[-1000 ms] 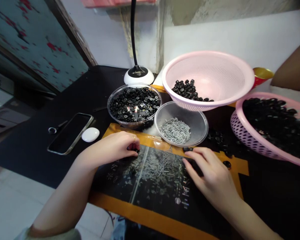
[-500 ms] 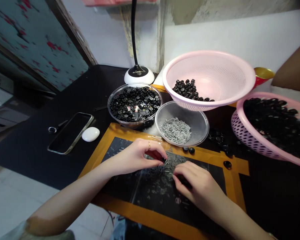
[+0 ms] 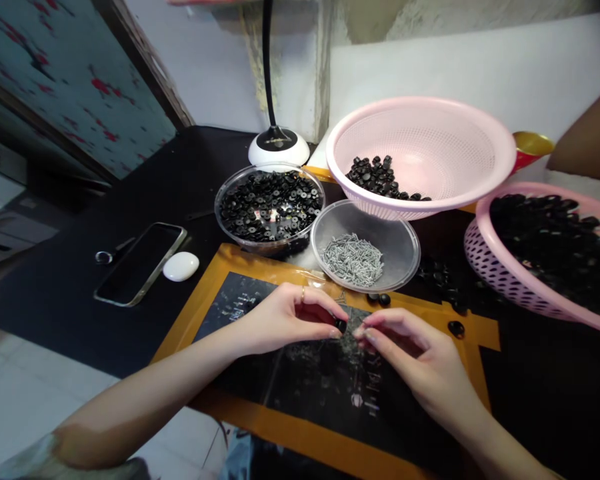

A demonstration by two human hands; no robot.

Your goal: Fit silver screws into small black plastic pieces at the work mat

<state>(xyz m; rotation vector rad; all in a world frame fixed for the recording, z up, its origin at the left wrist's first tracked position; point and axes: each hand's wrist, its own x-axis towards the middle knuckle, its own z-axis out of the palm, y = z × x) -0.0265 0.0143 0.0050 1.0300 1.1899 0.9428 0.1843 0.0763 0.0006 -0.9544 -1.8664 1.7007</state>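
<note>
Between the thumb and fingers of my left hand (image 3: 280,321) is a small round black knob (image 3: 341,325), held above the dark sheet. My right hand (image 3: 420,350) is close by on the right, thumb and fingertips pinched together; whatever sits in that pinch is too small to make out. The fingertips of both hands nearly meet. Below them is the black sheet (image 3: 310,393), bordered with brown tape (image 3: 280,433). Behind my hands, a clear bowl (image 3: 403,257) contains many small silver screws (image 3: 353,260).
A clear tub (image 3: 220,212) of black washers stands by a lamp base (image 3: 279,148). To the right are a pink colander (image 3: 455,160) and a pink basket (image 3: 495,267), both with black pieces. A phone (image 3: 141,263) and a white oval object (image 3: 181,266) lie left.
My right hand has lifted off the sheet and moved up, its fingertips now facing the left hand. The left hand has shifted slightly right, showing the black knob more plainly.
</note>
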